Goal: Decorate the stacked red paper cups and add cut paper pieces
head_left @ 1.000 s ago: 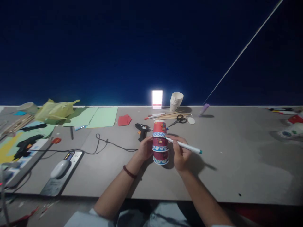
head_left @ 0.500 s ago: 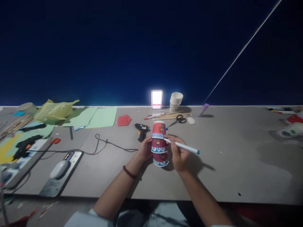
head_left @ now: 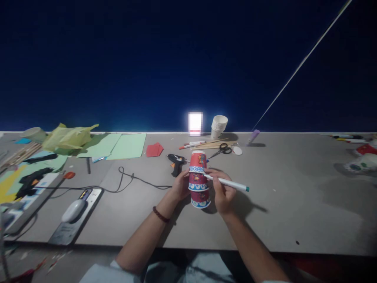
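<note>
Item 1: stack of patterned cups (head_left: 199, 179). Three paper cups, upside down and nested, tapered, red with blue-and-white scalloped bands at each rim. The stack stands tilted on the grey table (head_left: 294, 196), at mid-table just in front of the person and between both hands. The small printed figures are too blurred to read.

Item 2: left hand (head_left: 180, 184). It is curled around the stack's left side, gripping the middle cup (a dark beaded bracelet (head_left: 160, 214) is on the wrist). The fingertips are hidden behind the cups.

Item 3: right hand (head_left: 223, 193). It is pinched around a marker (head_left: 229, 183), a slim white barrel with a teal end cap. The tip is against the stack near the upper band, and the contact point is hard to make out.

Item 4: surroundings.
- A black glue gun (head_left: 176, 162) lies just behind the stack, its cable (head_left: 138, 180) trailing left.
- Black-handled scissors (head_left: 224, 149), wooden sticks (head_left: 212, 144) and a red-capped pen (head_left: 192, 144) lie further back.
- Stacked white cups (head_left: 219, 125) stand at the far edge beside a glowing white rectangle (head_left: 195, 123), which is overexposed and shows no detail.
- Pale green sheets (head_left: 123, 145), folded red paper (head_left: 154, 149) and crumpled yellow-green tissue (head_left: 69, 137) lie to the left.
- A power strip (head_left: 78, 214) is near the left front, its labels illegible.
</note>
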Tool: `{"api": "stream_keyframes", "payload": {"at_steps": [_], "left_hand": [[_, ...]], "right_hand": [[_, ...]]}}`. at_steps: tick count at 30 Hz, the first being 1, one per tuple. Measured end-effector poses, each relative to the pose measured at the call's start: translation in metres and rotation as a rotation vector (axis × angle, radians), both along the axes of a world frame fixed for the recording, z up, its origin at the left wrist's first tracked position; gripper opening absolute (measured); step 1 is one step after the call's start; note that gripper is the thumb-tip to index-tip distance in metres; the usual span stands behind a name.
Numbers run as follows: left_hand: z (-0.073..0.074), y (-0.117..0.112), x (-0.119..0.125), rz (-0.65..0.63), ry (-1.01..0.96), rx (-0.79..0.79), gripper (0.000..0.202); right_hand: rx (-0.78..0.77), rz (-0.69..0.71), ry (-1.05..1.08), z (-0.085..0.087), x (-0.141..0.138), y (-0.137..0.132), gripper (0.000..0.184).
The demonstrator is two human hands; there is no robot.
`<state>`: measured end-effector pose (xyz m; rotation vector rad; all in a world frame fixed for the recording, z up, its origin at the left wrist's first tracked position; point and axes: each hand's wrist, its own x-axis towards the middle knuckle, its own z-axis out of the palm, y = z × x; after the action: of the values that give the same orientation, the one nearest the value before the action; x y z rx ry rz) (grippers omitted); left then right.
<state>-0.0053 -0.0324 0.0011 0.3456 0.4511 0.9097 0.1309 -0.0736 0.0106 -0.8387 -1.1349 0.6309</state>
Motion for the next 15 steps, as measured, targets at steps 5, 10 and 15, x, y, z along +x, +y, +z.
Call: {"api": "stream_keyframes", "payload": {"at_steps": [5,10,15], "left_hand": [[0.0002,0.0016,0.0007,-0.006,0.014,-0.009,0.037],[-0.003,0.0018,0.0012,-0.011,0.016,0.014,0.037],[-0.0048,0.0015,0.0028,-0.028,0.027,0.035,0.039]], "right_hand": [[0.025,-0.007,0.02,0.0024,-0.0008,0.0007,0.012],[0.03,-0.016,0.013,0.003,-0.0004,0.0008,0.013],[0.012,-0.001,-0.012,0.001,0.0,0.0008,0.012]]}}
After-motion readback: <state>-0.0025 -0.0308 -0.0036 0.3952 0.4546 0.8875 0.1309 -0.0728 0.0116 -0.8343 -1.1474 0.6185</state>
